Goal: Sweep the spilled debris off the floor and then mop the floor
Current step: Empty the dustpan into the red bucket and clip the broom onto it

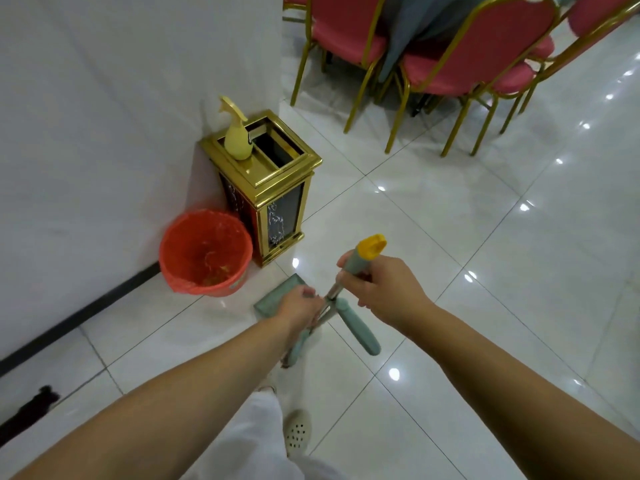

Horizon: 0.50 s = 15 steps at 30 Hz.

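Note:
I hold a long-handled tool over the white tiled floor (450, 220). My right hand (388, 289) grips its grey-green handle (358, 259) just below the yellow end cap (372, 245). My left hand (299, 304) is closed around the metal shaft (334, 292) lower down. A pale green bar (356, 327) angles off the shaft to the right. Under my left hand a flat pale green dustpan-like tray (277, 294) rests on the floor. No loose debris shows on the tiles.
A red-lined waste bucket (206, 252) stands by the white wall (104, 133), next to a gold-framed bin (273, 188) with a yellow spray bottle (237, 136) on top. Red chairs with gold legs (467, 64) crowd the far right. My sandalled foot (297, 433) is below.

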### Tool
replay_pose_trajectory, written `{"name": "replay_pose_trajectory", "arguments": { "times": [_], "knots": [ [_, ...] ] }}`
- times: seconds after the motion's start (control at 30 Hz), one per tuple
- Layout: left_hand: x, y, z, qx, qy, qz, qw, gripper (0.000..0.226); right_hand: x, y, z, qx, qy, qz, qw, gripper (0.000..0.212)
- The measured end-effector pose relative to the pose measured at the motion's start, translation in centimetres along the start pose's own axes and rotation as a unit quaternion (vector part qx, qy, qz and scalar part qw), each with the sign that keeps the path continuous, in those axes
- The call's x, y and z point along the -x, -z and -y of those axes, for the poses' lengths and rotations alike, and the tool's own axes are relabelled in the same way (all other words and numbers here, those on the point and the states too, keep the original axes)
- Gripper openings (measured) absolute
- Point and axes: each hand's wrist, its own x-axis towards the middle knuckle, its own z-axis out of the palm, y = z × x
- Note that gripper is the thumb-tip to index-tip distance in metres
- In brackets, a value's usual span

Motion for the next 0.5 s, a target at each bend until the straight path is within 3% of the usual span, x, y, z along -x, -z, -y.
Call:
{"name": "replay_pose_trajectory", "arguments": {
  "times": [0.1,0.17,0.3,0.5],
  "knots": [
    [-0.3,1.0,-2.4,-0.071,-0.153,0.049,0.984,0.038,-2.3,1.0,0.4,0.090,0.030,0.013,0.995,0.030],
    [-1.2,1.2,-4.2,-0.118,-0.222,0.104,0.962,0.028,-4.3,1.6,0.8,0.134,0.050,0.022,0.989,0.033],
    [-3.6,1.7,-6.8,-0.171,-0.288,0.070,0.939,0.012,-8.1,2.6,1.4,0.186,0.072,0.034,0.979,0.030],
    [-6.6,2.4,-9.0,-0.195,-0.299,0.034,0.934,0.023,-11.9,3.4,2.0,0.192,0.071,0.052,0.977,0.034]
  ]
}}
